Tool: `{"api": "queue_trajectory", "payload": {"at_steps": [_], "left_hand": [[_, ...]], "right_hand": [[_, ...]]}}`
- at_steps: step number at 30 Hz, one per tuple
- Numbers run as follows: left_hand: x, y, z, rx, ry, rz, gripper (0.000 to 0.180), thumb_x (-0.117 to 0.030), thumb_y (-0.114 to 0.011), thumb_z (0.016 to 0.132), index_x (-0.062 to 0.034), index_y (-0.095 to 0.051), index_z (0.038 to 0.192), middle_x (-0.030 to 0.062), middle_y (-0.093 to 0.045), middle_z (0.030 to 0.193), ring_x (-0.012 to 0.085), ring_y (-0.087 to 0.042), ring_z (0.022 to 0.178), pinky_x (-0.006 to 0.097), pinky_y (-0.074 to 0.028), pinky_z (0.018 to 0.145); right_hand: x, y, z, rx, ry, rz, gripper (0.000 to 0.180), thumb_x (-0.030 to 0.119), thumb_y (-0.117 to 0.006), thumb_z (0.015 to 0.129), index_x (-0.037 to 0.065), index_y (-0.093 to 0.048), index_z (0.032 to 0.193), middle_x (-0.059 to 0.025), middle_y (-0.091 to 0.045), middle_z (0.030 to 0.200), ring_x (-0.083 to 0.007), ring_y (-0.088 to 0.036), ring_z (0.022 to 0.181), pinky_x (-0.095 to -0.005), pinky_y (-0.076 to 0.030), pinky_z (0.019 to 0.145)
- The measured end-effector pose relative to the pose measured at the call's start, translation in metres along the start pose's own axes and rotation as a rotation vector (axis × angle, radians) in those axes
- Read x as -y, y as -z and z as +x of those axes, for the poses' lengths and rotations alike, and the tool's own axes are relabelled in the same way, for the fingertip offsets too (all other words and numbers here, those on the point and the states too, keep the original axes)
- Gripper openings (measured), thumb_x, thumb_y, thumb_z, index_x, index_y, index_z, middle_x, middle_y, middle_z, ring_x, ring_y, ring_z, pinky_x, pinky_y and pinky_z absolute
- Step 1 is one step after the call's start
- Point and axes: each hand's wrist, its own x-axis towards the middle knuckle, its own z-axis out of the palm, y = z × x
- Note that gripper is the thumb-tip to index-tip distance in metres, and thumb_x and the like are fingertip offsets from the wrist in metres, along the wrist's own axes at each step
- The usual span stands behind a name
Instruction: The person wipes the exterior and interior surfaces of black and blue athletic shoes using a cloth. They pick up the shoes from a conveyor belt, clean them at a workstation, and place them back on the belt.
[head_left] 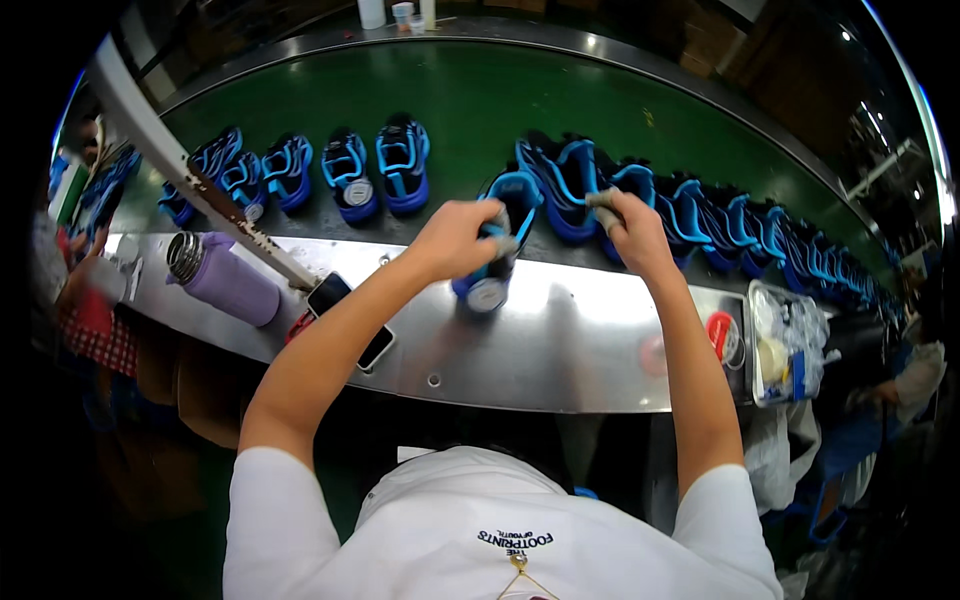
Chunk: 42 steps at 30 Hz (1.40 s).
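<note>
My left hand [462, 240] is closed on a black and blue sneaker [517, 190], held tilted over the metal edge of the bench. A round whitish disc [487, 294] shows at its near end. Pale coverings wrap some fingertips of both hands. To the right, my right hand [637, 232] has its thumb and fingers pinched at the side of another black and blue sneaker [562, 190], which rests on the green surface. Slight motion blur hides the exact grip of the fingertips.
Several matching sneakers [403, 165] line the green surface [480, 90] on both sides. A painted post [190, 165] slants across the left. Near it are a purple bottle [232, 280] and a phone [378, 346]. A tray of plastic bags [785, 340] sits right. Other people work at both sides.
</note>
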Motion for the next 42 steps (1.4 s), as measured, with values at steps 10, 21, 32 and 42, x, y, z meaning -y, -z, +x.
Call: {"api": "queue_trajectory", "payload": {"at_steps": [10, 21, 32, 42], "left_hand": [[-0.029, -0.061, -0.146, -0.036, 0.084, 0.047, 0.025, -0.015, -0.075, 0.083, -0.001, -0.059, 0.096, 0.0184, -0.063, 0.088, 0.0362, -0.062, 0.079, 0.038, -0.049, 0.071], [-0.049, -0.029, -0.166, -0.104, 0.156, -0.032, 0.032, -0.02, -0.079, 0.079, -0.0017, -0.066, 0.102, 0.0137, -0.063, 0.09, 0.0296, -0.059, 0.072, 0.037, -0.049, 0.067], [-0.014, -0.05, -0.103, 0.036, -0.322, 0.415, 0.045, 0.002, -0.068, 0.068, -0.0083, -0.065, 0.111, 0.0053, -0.063, 0.125, 0.0271, -0.054, 0.092, 0.037, -0.049, 0.083], [-0.033, -0.073, -0.103, 0.06, -0.405, 0.784, 0.022, -0.002, -0.062, 0.072, -0.0069, -0.065, 0.094, 0.0062, -0.066, 0.117, 0.0274, -0.055, 0.092, 0.037, -0.048, 0.079]], "right_hand": [[-0.044, -0.038, 0.014, 0.071, -0.006, -0.047, 0.032, -0.001, -0.059, 0.087, 0.011, -0.068, 0.116, -0.0157, -0.059, 0.097, -0.0338, -0.059, 0.091, -0.0382, -0.048, 0.085], [0.109, 0.026, -0.167, 0.265, -0.135, 0.142, 0.03, -0.004, -0.064, 0.083, 0.012, -0.07, 0.108, -0.011, -0.059, 0.095, -0.0304, -0.061, 0.087, -0.0366, -0.05, 0.076], [0.084, 0.01, -0.119, 0.181, 0.057, 0.08, 0.053, 0.002, -0.073, 0.075, 0.012, -0.063, 0.126, -0.0092, -0.062, 0.117, -0.0302, -0.054, 0.117, -0.0372, -0.045, 0.098], [0.085, -0.007, -0.138, 0.145, 0.159, -0.121, 0.053, -0.015, -0.057, 0.066, 0.008, -0.067, 0.113, -0.0104, -0.067, 0.113, -0.0289, -0.062, 0.105, -0.0374, -0.052, 0.091]]}}
